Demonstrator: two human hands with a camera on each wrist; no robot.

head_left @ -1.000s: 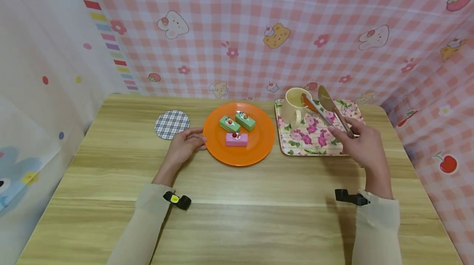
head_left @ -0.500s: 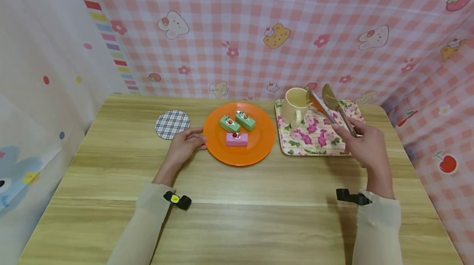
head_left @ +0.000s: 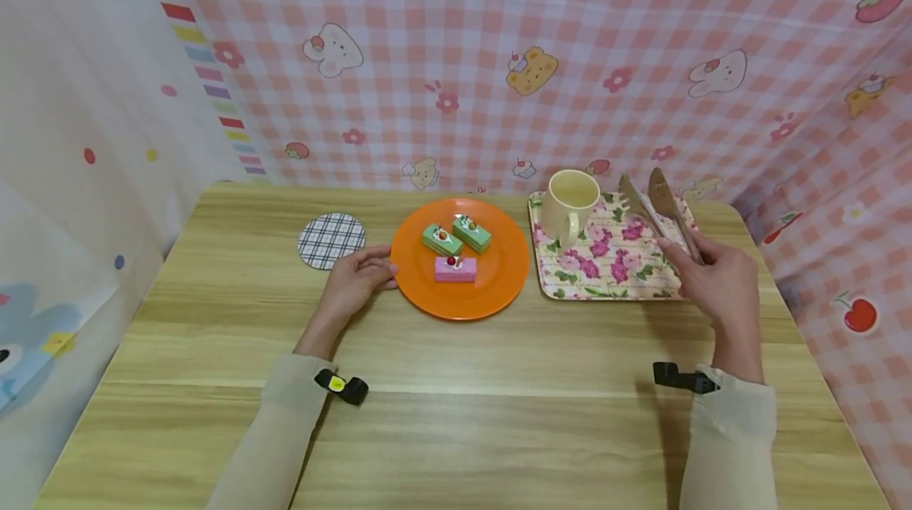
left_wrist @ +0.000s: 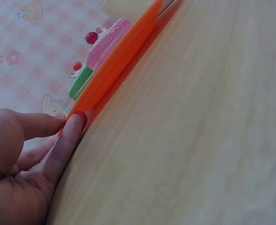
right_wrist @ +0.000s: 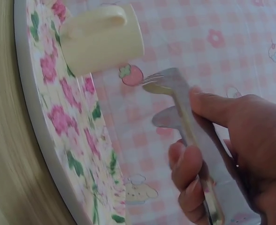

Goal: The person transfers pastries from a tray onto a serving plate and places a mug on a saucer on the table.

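Note:
My left hand pinches the left rim of an orange plate, thumb on one side and fingers on the other in the left wrist view. On the plate lie two green cake slices, one to the left and one behind, plus a pink cake slice in front. My right hand holds metal serving tongs, their two arms apart with nothing between them. One tip is forked, the other broad and flat. They hover over the right part of a flowered tray.
A cream mug stands upright on the tray's left side, its handle facing front. A round checked coaster lies left of the plate. Behind the wooden table hangs a pink checked cloth, with more cloth at both sides.
My right hand has moved to the right with the tongs, drawing their tips away from the mug. The left hand, plate and cake slices have stayed in place.

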